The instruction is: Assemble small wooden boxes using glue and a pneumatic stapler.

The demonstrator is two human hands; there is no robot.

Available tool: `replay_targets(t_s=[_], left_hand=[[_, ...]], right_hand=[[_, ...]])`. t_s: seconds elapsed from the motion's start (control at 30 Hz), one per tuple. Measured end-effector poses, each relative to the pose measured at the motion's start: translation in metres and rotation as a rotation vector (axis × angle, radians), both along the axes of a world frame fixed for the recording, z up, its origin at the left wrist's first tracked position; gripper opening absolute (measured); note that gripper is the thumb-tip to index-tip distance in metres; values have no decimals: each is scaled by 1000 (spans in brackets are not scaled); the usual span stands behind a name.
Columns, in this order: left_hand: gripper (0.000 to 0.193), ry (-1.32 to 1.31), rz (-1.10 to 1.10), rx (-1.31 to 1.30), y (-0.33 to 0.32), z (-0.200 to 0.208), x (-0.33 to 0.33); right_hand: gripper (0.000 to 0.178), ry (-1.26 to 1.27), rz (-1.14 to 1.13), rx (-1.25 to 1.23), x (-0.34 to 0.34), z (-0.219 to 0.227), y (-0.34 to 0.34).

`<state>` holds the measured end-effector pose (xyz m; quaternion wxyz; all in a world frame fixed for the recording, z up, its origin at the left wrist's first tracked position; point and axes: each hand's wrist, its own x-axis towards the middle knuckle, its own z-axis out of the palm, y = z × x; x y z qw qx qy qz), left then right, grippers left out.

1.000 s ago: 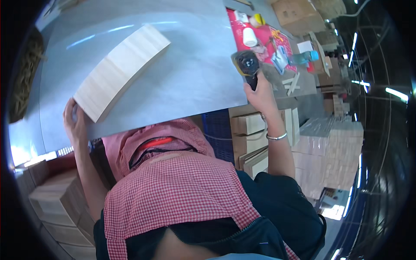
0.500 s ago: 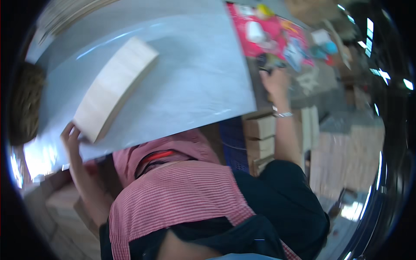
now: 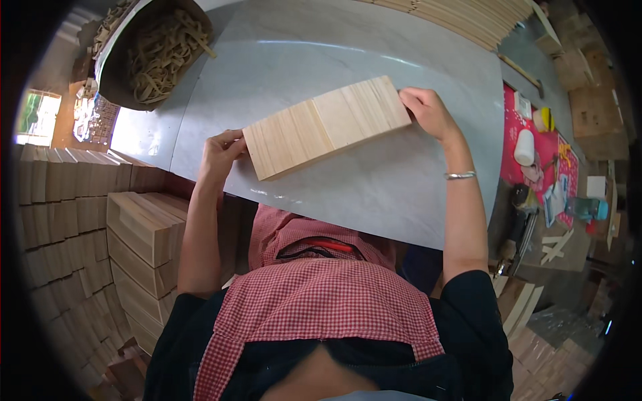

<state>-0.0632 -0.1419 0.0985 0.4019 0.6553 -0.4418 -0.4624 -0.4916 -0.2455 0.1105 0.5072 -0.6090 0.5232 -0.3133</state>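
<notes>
A long pale wooden block (image 3: 328,127) lies aslant over the grey marbled tabletop (image 3: 374,194), its right end farther from me. A seam crosses its upper face near the middle. My left hand (image 3: 224,152) is closed at the block's left end, thumb and fingers pressed to it. At the opposite end my right hand (image 3: 428,112) grips the corner, its fingertips partly hidden behind the wood. Whether the block rests fully on the table or is slightly lifted, I cannot tell.
At the far left stands a bin (image 3: 107,77) of curled wood strips (image 3: 164,63). Stacked wooden pieces (image 3: 140,234) rise left of the table. A dark tool (image 3: 515,227) hangs beyond its right edge, near a pink mat (image 3: 511,144) holding a white bottle (image 3: 525,147). Long slats (image 3: 461,17) line the back.
My right hand has left the dark tool area on the right and come to the block's right end. The block now lies flatter across, and my view has swung left.
</notes>
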Motion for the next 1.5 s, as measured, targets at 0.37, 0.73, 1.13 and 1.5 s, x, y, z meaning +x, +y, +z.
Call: replay_targets(t_s=[0.37,0.73,1.13,1.5], left_hand=[[20,-40,-148,111,-25,8,12],[17,-592,-213,114,-37,13,-11],[28,246,212,-67,29,22,-18],[42,135,576,-114,92,4,-21]], right_hand=[[18,154,138,55,-7,-26,-16],[27,362,224,261,6,-8,-38],[31,-39,1,-193,24,29,44],[20,225,273,-449,74,42,97]])
